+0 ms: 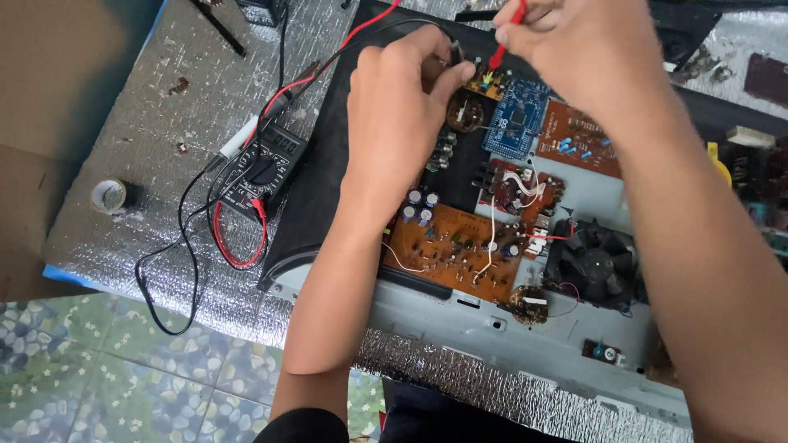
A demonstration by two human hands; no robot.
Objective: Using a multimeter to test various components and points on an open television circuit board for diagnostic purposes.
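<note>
A tape roll [107, 195] sits at the far left on the foil mat [123, 98]. Right of it lies the meter [267, 168], leads plugged in, its red and black wires looping toward the open chassis [460, 328] — so the setup is done and probing looks under way.

The left hand [398, 123] is curled, thumb and fingers pinched on what seems to be the black probe, mostly hidden, its tip near the coil [465, 111]. The right hand [566, 41] pinches the red probe [505, 41], tip down on the small board beside the blue board [515, 117].

The brown board [455, 246] and fan [595, 262] lie untouched nearer the person. The meter's reading is too small to tell.
</note>
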